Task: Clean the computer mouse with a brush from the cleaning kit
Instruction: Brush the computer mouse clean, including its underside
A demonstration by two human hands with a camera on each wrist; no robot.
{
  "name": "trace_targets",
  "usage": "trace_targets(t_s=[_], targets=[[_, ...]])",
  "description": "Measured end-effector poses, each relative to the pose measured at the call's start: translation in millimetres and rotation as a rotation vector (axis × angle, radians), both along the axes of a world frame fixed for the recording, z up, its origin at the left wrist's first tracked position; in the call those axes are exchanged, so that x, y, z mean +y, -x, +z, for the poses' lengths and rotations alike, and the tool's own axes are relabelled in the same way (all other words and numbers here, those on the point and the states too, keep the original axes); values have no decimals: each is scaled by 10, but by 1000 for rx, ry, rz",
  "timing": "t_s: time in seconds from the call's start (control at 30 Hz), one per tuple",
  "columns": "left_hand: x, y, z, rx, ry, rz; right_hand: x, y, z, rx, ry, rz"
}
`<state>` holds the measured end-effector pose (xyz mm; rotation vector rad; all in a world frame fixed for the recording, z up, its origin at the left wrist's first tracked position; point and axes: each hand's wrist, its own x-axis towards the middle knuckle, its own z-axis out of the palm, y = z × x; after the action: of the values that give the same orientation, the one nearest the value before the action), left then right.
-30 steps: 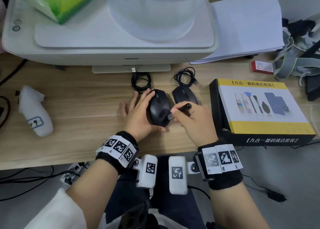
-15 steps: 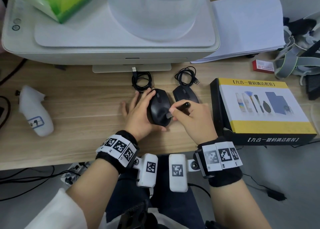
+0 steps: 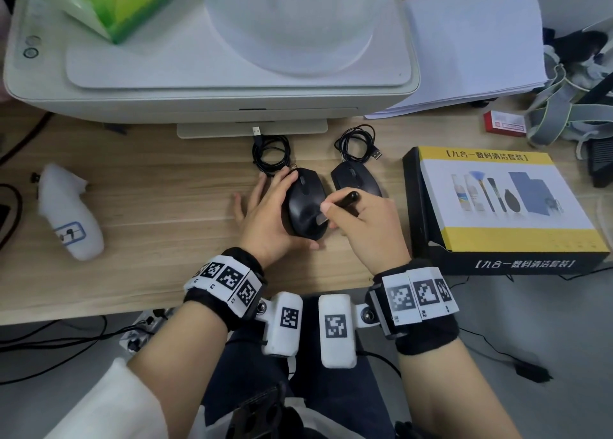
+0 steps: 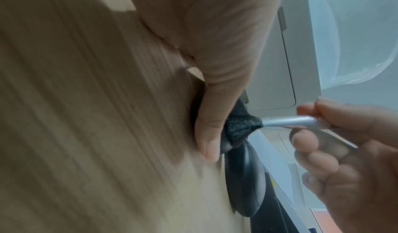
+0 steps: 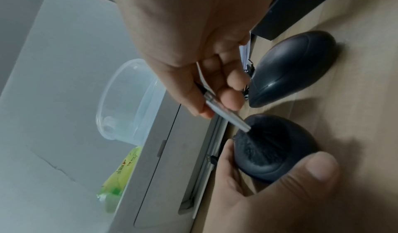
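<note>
A black computer mouse (image 3: pixel 303 203) lies on the wooden desk (image 3: pixel 159 193) in front of the printer. My left hand (image 3: pixel 265 213) grips its left side, thumb at its near end. My right hand (image 3: pixel 361 226) pinches a brush (image 3: pixel 345 201) with a black handle and a silver ferrule (image 5: pixel 226 115). The brush's dark bristles (image 5: pixel 258 148) press on the rear hump of the mouse (image 5: pixel 277 146). In the left wrist view the bristles (image 4: pixel 241 127) splay against the mouse beside my thumb (image 4: pixel 213 131).
A second black mouse (image 3: pixel 356 180) lies just right of the first, both with coiled cables behind. The cleaning-kit box (image 3: pixel 504 206) stands to the right. A white printer (image 3: pixel 205 83) carrying a clear tub (image 3: pixel 298 17) and a green pack fills the back. A white bottle (image 3: pixel 68 213) lies at the left.
The brush tip has slid along the mouse's rear, slightly toward me and left. My left hand keeps the same grip on the mouse.
</note>
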<state>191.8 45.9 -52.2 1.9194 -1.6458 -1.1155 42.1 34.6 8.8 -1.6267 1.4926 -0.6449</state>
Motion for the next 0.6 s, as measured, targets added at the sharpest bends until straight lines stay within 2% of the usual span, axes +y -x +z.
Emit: trace_targets(t_s=[0.17,0.3,0.43,0.53,0.6], targets=[[4,-1,-4,-10,5,-7,-96,-59,-35,-62,72,-58],[5,-4,-4,-4,1,-14,-158,-78,-23,-88,-25,-59],[6,-10,-15,-7,2,-12,-212,-131,-29,-27,38,-23],[5,-13,-8,-3,-1,-16,-241,-157,-20,-66,-34,-15],[8,-14,-8,-4,1,-17,-251,-169,-32,-60,-10,-20]])
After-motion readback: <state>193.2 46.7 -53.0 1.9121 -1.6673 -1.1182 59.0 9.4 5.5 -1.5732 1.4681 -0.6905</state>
